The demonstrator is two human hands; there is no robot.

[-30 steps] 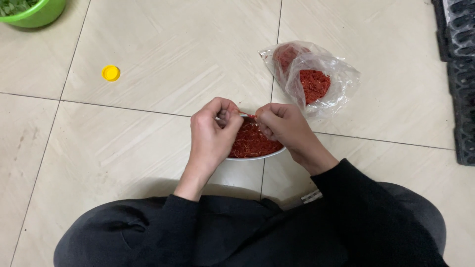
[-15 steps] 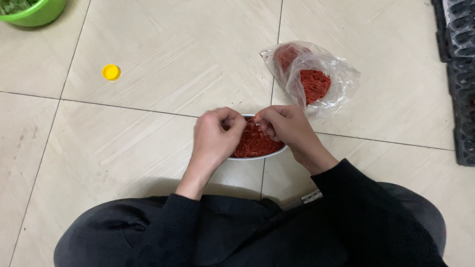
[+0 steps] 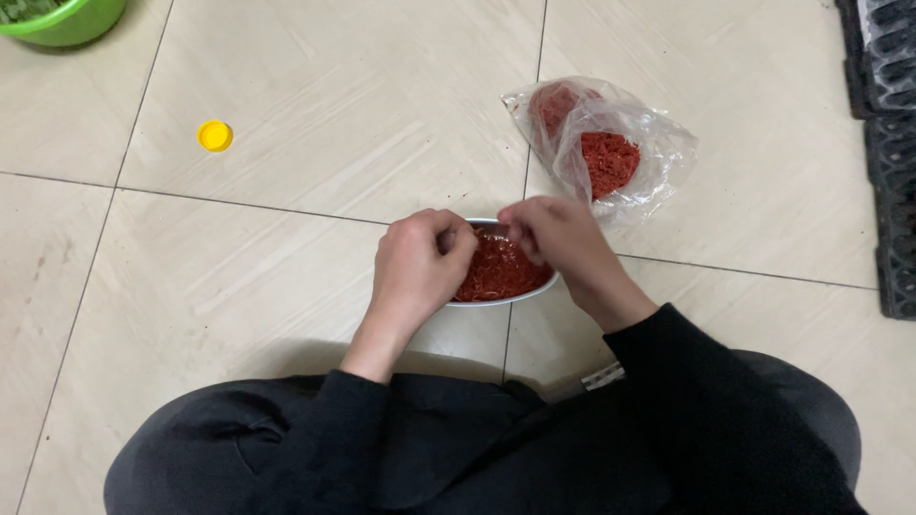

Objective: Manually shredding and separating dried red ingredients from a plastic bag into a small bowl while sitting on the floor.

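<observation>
A white bowl (image 3: pixel 534 294) full of red shredded strands (image 3: pixel 496 272) stands on the tile floor in front of my knees. My left hand (image 3: pixel 415 267) is curled into a loose fist over the bowl's left rim, fingertips pressed together. My right hand (image 3: pixel 563 238) hovers over the bowl's right side with thumb and fingers pinched. The two hands are a small gap apart above the strands. Anything held between the fingertips is too small to make out.
A clear plastic bag (image 3: pixel 658 153) holding more red strands lies just beyond the bowl on the right. A yellow cap (image 3: pixel 215 135) lies on the floor to the left. A green basin (image 3: pixel 67 19) sits at the top left corner, and black trays (image 3: pixel 892 143) line the right edge.
My hands were touching over the bowl's far rim. They have drawn slightly apart, and my left hand has curled tighter.
</observation>
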